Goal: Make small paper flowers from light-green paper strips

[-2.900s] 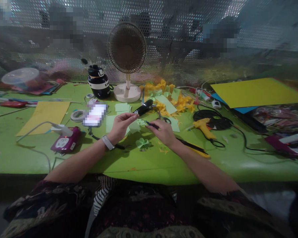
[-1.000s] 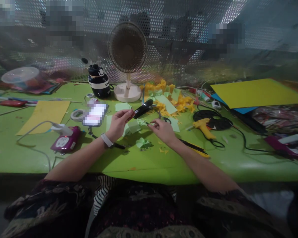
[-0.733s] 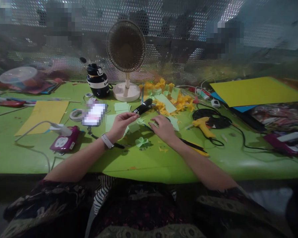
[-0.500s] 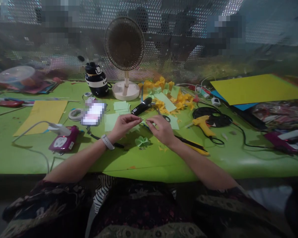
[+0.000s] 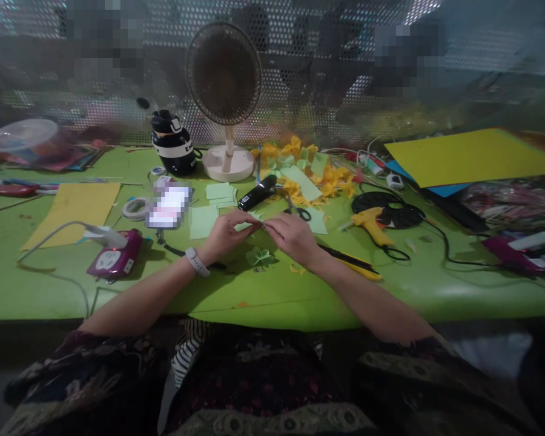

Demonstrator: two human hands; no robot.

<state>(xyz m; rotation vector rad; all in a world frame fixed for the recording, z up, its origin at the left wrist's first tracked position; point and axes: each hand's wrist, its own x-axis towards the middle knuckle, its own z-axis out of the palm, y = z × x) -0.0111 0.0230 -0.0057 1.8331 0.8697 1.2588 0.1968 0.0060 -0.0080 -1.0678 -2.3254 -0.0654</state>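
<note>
My left hand point(image 5: 227, 235) and my right hand point(image 5: 295, 240) meet fingertip to fingertip over the table, both closed in a pinch. A small piece of light green paper point(image 5: 256, 215) shows at the fingers; most of it is hidden. Just below the hands lies a folded green paper flower point(image 5: 260, 257). Behind them are a black stapler point(image 5: 257, 192) and scissors point(image 5: 297, 209). Green paper squares point(image 5: 221, 193) lie beyond my left hand, and a yellow box cutter point(image 5: 354, 266) lies beside my right wrist.
A fan point(image 5: 227, 163) and a dark bottle point(image 5: 175, 154) stand at the back, near a pile of yellow paper pieces point(image 5: 336, 180). To the right lies a yellow glue gun point(image 5: 373, 225) with a cord. At left are a phone point(image 5: 169, 206), tape point(image 5: 136, 209) and a purple power adapter point(image 5: 115, 257).
My fingertips have come closer together around the small green paper. The view has shifted slightly; the things on the table keep their places.
</note>
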